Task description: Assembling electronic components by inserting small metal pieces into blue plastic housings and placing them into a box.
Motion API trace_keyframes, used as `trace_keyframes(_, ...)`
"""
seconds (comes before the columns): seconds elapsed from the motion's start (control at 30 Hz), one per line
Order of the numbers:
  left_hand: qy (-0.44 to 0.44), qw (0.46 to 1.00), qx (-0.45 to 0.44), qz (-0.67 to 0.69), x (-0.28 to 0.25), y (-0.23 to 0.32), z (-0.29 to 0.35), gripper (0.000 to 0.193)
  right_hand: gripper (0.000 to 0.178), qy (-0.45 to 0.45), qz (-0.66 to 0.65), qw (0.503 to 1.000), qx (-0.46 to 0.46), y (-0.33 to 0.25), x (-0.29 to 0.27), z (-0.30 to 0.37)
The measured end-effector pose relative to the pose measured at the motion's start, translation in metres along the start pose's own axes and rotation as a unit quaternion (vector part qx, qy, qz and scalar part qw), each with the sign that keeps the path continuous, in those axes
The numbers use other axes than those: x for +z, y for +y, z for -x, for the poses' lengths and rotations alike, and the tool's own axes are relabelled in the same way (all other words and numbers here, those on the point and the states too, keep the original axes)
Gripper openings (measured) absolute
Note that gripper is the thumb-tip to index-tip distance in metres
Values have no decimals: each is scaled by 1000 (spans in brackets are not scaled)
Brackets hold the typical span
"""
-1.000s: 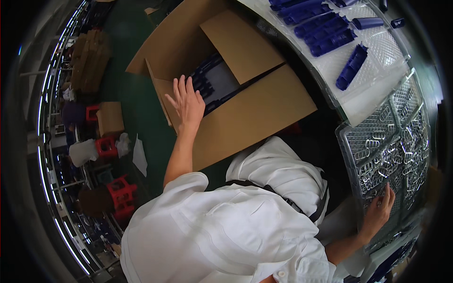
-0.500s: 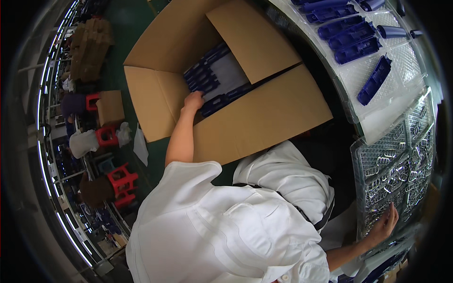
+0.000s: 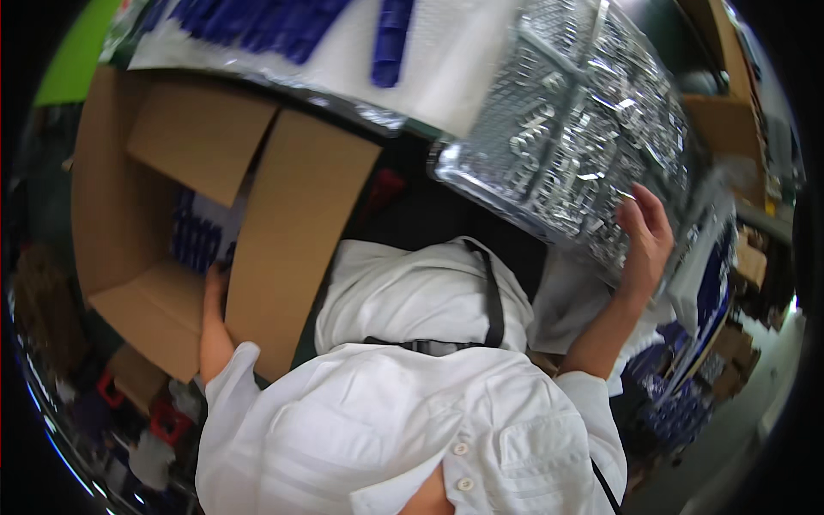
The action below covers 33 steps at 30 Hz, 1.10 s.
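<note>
My left hand [image 3: 216, 280] reaches into an open cardboard box [image 3: 300, 223] on the left, close to the blue plastic parts [image 3: 196, 240] lying in rows inside. Its fingers are dark and blurred between the flaps, so their grip does not show. On the right, my right hand [image 3: 645, 236] is over a clear divided plastic tray [image 3: 491, 182] heaped with small shiny metal pieces [image 3: 605, 142]. Thumb and fingertips are bent together there, with a glint of metal at the tips; the piece's exact shape is blurred.
Ahead, blue plastic shells [image 3: 257, 26] lie on a white sheet [image 3: 343, 64] on the table, one shell [image 3: 392, 43] apart from them. Cardboard cartons [image 3: 730, 129] stand at the far right. Bundled blue parts [image 3: 678, 412] are lower right, red stools [image 3: 169, 421] lower left.
The view has swung to the right, so the box sits farther left and the tray nearer the middle. My left hand stays in the box and my right hand at the tray.
</note>
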<state>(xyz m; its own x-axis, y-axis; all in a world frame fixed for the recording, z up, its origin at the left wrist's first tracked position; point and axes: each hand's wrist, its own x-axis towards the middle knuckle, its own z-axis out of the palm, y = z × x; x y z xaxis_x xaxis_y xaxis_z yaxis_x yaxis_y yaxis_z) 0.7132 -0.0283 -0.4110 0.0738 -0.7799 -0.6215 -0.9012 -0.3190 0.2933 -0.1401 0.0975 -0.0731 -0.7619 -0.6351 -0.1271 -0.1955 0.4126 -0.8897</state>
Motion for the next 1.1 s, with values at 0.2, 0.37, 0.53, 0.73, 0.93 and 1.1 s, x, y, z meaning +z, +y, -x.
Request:
trace_keyframes(0.2, 200, 845, -49, 494, -63, 80, 23, 31, 18, 29, -74, 997, 15, -8, -12, 15)
trace_keyframes(0.37, 169, 734, 91, 652, -153, 189, 115, 34, 16, -12, -113, 993, 6, -4, -21, 9)
trace_keyframes(0.53, 5, 695, 257, 672, -158, 376, 171, 53, 13, 28, -98, 993, -52, 0, -31, 10)
trace_keyframes(0.73, -192, 666, 314, 648, -103, 506, 204, 63, 12, 27, 350, 898, -264, -18, -47, 12)
trace_keyframes(0.93, -421, 664, 288, 547, -46, 582, 225, 50, 23, 2, 373, 889, -265, -13, -19, -6)
trace_keyframes(1.1, -527, 633, 264, 502, -23, 613, 229, 55, 31, -72, 408, 867, -277, -14, -10, -10)
